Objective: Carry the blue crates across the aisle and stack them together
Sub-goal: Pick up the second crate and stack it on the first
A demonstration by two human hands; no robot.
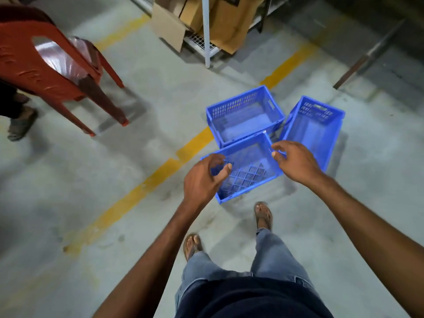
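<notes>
Three empty blue plastic crates stand close together on the concrete floor. The nearest crate (250,171) sits right in front of my feet. A second crate (244,115) is just behind it, and a third crate (314,129) stands to the right. My left hand (204,177) hovers over the nearest crate's left rim, fingers curled apart and holding nothing. My right hand (296,159) hovers over its right far corner, also open and empty.
A red plastic chair (46,67) stands at the left, with another person's sandalled foot (21,125) beside it. A white wire rack (206,40) with cardboard boxes (229,21) is ahead. Yellow floor lines (137,193) cross the aisle. A metal bar (367,56) leans at the right.
</notes>
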